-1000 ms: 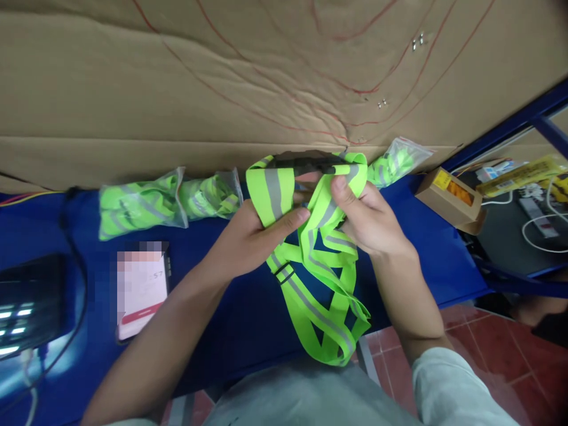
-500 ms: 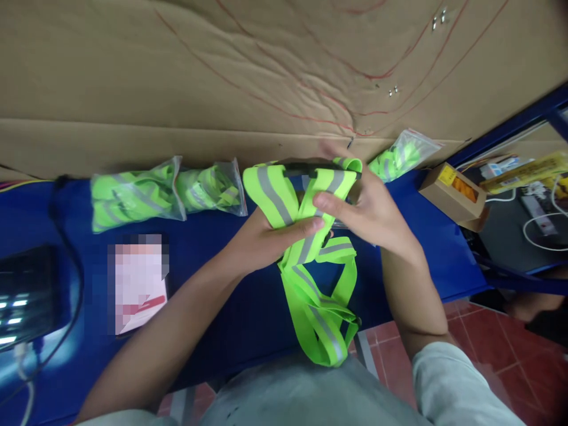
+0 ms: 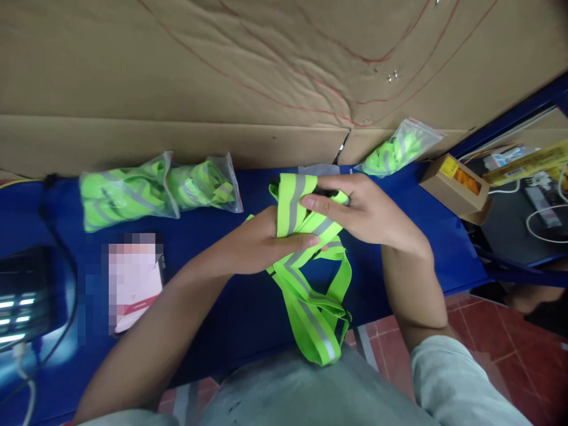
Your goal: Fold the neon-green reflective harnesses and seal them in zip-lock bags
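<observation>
Both my hands hold a neon-green reflective strap (image 3: 317,331) with a silver-grey stripe, in front of me over the blue table. My left hand (image 3: 275,242) grips the gathered bands from the left, its thumb pressed across them. From the right, my right hand (image 3: 346,204) pinches the upper folds, thumb on top and fingers behind. Part of the strap is bunched between the hands; the rest hangs in loose loops toward my shirt. The fingers behind the bands are mostly hidden.
Clear zip bags (image 3: 126,198) of green straps lie at the back left, with another bag (image 3: 394,151) at the back right. A cardboard box (image 3: 455,186) stands right. A blurred-out phone-like item (image 3: 135,290) and a dark glossy device (image 3: 26,296) with cables lie left.
The upper bands, spread wide before, are now folded closer together between my hands. My right hand has come slightly lower and over the folds, and the hanging loops have shifted a little left.
</observation>
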The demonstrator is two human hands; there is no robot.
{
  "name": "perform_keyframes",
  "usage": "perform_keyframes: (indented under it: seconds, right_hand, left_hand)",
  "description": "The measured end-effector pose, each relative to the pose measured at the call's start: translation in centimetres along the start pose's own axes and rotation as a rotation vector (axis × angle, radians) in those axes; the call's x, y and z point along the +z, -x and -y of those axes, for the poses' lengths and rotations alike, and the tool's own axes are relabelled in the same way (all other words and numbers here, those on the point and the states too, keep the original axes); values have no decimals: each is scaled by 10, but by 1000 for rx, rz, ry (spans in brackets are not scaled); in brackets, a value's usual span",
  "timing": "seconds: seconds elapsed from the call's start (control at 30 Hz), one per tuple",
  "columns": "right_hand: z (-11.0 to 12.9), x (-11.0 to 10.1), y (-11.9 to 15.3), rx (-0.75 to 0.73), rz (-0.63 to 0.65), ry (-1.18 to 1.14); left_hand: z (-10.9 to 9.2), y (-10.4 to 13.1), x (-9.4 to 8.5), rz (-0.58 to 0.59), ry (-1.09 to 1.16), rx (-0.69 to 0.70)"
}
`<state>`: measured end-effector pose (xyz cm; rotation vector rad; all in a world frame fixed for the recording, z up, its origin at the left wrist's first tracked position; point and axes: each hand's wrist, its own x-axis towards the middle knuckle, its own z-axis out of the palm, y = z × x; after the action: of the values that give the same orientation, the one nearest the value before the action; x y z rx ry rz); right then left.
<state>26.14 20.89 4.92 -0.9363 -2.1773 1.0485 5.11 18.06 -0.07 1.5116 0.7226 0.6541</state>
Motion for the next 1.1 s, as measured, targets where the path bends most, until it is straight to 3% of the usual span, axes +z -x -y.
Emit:
perform_keyframes:
  seconds: [0.13, 0.43, 0.53, 0.67, 0.73, 0.87, 0.97, 1.1]
  right_hand:
    - [8, -1, 4, -4, -114, 45]
    - [-9, 2, -1, 278, 9, -411]
    - [-18, 8, -5, 295, -3, -501]
    - [-18, 11, -6, 149, -137, -230]
    - [-11, 10, -3, 87, -89, -58]
    - [-4, 16, 2, 6, 85, 171]
    - [-8, 25, 0, -33, 34, 250]
    - [-7, 22, -3, -53, -18, 227]
  left_hand:
    - [2, 1, -6, 81, 43, -103]
    - [-9, 1, -4, 170, 131, -82]
    - [-12, 3, -3, 147, 115, -87]
    - [-12, 2, -2, 157, 155, -39]
    - [-12, 0, -1, 155, 152, -22]
    - [-9, -2, 1, 29, 152, 31]
    - [-5, -3, 2, -43, 222, -62]
    - [-2, -5, 2, -61, 512, -247]
